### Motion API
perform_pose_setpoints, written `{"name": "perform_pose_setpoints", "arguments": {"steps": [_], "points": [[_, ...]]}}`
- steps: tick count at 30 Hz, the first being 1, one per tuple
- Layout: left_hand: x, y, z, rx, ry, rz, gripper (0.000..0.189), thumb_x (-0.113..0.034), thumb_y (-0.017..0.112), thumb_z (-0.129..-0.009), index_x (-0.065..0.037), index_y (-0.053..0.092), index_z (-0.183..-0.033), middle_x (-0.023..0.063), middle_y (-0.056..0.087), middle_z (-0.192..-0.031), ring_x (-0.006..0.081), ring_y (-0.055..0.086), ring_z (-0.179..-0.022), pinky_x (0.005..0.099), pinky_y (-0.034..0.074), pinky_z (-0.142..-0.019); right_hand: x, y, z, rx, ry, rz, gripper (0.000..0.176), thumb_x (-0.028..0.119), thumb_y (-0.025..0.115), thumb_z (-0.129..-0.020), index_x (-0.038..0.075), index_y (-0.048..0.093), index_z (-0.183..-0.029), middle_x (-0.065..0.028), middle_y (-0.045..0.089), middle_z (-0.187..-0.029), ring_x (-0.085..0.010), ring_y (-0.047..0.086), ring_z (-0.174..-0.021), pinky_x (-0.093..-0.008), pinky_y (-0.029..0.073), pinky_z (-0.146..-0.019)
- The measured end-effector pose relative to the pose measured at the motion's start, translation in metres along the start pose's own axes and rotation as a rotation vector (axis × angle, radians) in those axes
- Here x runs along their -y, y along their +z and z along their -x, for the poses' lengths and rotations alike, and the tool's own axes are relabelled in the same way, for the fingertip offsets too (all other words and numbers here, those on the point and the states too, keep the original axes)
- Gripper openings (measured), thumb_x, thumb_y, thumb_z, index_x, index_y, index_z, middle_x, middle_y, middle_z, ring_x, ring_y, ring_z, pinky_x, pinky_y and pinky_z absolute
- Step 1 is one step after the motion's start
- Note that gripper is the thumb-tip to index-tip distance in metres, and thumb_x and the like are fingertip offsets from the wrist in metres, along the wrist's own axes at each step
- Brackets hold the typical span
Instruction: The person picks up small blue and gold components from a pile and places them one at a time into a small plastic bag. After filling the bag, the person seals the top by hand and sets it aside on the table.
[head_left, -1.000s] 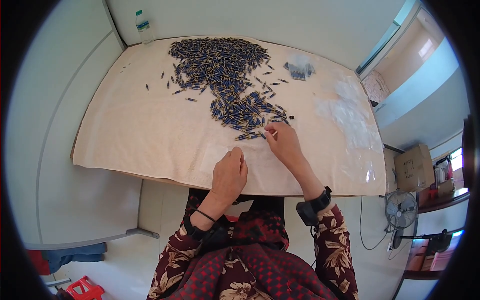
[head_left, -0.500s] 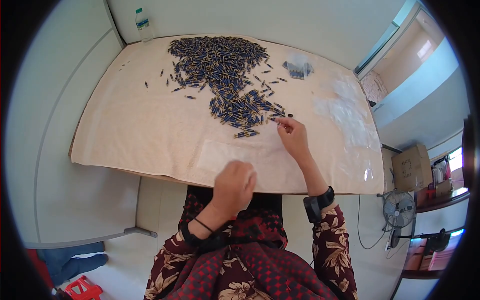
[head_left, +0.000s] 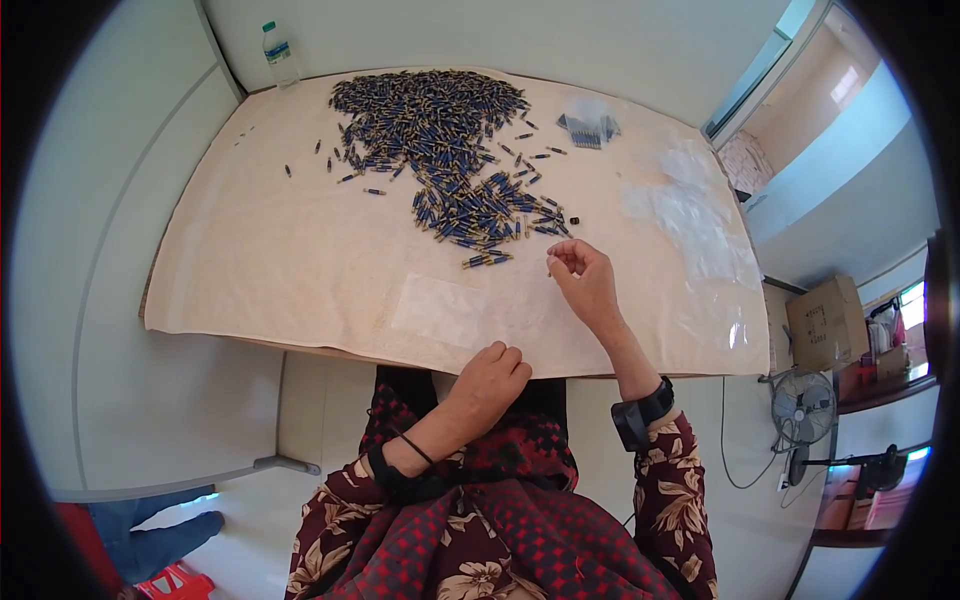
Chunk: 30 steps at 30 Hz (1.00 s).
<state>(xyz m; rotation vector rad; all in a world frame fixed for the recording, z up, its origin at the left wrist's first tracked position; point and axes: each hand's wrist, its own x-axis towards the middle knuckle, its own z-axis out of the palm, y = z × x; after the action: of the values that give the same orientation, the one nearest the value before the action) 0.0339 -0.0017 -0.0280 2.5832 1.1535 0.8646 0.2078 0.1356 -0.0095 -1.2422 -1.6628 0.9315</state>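
A large heap of small blue and brass-coloured cylindrical pieces lies at the back middle of the cloth-covered table, with a smaller cluster reaching toward me. My right hand is over the cloth just right of the cluster, thumb and fingertips pinched; something tiny may be between them, too small to name. At the front table edge, my left hand has its fingers curled in, and its palm side is hidden. A flat clear plastic bag lies between the cluster and my left hand.
Clear plastic bags are spread at the right. A bag with a row of pieces lies at the back right, near a small black item. A bottle stands back left. A fan and a carton are beyond the right edge.
My left hand has moved right and down to the table's front edge. My right hand has drawn slightly back from the cluster. The view has shifted a little.
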Motion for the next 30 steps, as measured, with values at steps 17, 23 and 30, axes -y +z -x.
{"name": "perform_pose_setpoints", "arguments": {"steps": [17, 23, 30], "points": [[-0.001, -0.021, 0.005, -0.141, -0.108, 0.317, 0.021, -0.005, 0.069, -0.074, -0.004, 0.062, -0.094, 0.0100, 0.058, -0.087, 0.0282, 0.058, -0.081, 0.0353, 0.048, -0.069, 0.010, 0.047, -0.022, 0.180, -0.363, 0.464, 0.012, 0.006, 0.067, -0.075, 0.002, 0.063, -0.086, -0.0116, 0.059, -0.076, -0.0243, 0.059, -0.066, -0.0338, 0.047, -0.061], [0.007, -0.030, 0.002, -0.223, -0.163, 0.362, 0.016, -0.003, 0.065, -0.077, -0.004, 0.062, -0.093, 0.0107, 0.058, -0.083, 0.0283, 0.058, -0.072, 0.0349, 0.048, -0.063, 0.004, 0.051, -0.029, 0.214, -0.476, 0.487, 0.010, 0.004, 0.066, -0.075, 0.000, 0.063, -0.083, -0.0129, 0.057, -0.075, -0.0257, 0.057, -0.066, -0.0342, 0.046, -0.061], [0.021, -0.038, -0.002, -0.297, -0.389, 0.501, 0.015, -0.004, 0.060, -0.086, -0.001, 0.062, -0.101, 0.0081, 0.062, -0.087, 0.0157, 0.061, -0.067, 0.0281, 0.048, -0.055, 0.029, 0.028, -0.012, 0.365, -0.103, 0.143, 0.014, 0.007, 0.067, -0.080, -0.001, 0.064, -0.090, -0.0088, 0.063, -0.078, -0.0169, 0.061, -0.066, -0.0295, 0.047, -0.057]]}}
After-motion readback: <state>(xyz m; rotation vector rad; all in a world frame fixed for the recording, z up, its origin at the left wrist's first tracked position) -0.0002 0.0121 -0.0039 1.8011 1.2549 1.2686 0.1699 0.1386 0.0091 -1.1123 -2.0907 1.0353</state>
